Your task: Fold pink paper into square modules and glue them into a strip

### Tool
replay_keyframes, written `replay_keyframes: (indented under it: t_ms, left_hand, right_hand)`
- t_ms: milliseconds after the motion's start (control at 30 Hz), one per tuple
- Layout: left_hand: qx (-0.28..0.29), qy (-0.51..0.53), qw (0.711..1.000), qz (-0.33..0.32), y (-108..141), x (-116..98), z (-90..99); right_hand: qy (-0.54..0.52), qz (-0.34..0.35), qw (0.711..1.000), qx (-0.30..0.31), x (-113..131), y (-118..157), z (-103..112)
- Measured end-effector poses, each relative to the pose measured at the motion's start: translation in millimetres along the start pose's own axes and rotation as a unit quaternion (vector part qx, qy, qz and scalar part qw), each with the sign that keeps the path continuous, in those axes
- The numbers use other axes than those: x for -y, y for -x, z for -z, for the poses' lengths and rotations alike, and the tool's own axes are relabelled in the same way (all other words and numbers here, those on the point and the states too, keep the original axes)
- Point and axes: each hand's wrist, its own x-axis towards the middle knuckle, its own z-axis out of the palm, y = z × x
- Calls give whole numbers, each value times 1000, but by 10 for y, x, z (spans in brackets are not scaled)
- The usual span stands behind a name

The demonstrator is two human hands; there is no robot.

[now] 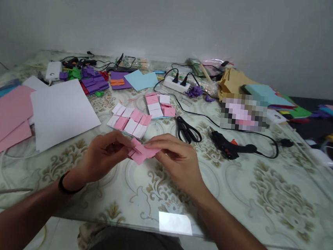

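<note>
I have the left grip [103, 154] and right grip [179, 161] both pinching the pink paper [139, 153], held above the worktop [227, 197]. Pulling unevenly could, I judge, tear it or skew its folds. Its ends are partly covered, so I can't count the layers; the pixelated thing [242, 113] at right I can't make out either.

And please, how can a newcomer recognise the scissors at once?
On the patterned tablecloth, find the right hand. Just beyond it lie the black scissors; unlike the black glue gun to their right, they have two looped handles.
</note>
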Motion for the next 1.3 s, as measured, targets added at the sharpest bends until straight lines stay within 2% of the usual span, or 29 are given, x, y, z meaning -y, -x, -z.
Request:
replay_keyframes:
  t_ms: [133, 233, 300, 367, 500, 567, 700, 900, 1167, 1300]
  left_hand:
    - [7, -76, 996, -46, 15, 2, 28]
    - [-10, -159, 980, -117, 17, 0, 40]
    - [-24, -216, 961, -174, 22, 10, 44]
    - [-31, -272, 935, -227, 33, 32, 43]
    - [-16, -348, 888, -300, 54, 65, 17]
    - [-25, -356, 889, -288, 60, 62, -4]
    - [-55, -310, 923, -219, 64, 32, -27]
    - [-16, -267, 944, -193, 53, -39, 16]
    - [10, -211, 965, -154, 82, -35, 96]
    - [18, -214, 962, -167, 72, -38, 115]
  right_hand:
    - [-48, -12, 999, 7, -24, 1, 30]
    - [-139, -73, 987, 24, -50, 18, 50]
    - [-191, -130, 973, 21, -56, 21, 45]
    - [-200, -179, 963, 16, -48, 13, 21]
    - [-208, -229, 951, 10, -29, -11, -44]
    - [-222, -228, 948, -3, -34, -17, -59]
    - [-208, -215, 954, -16, -51, -16, -52]
    - [-141, -198, 969, -36, -56, -1, -48]
    - [-122, -160, 979, -22, -33, 13, -86]
    - [-129, -162, 978, -25, -34, 26, -107]
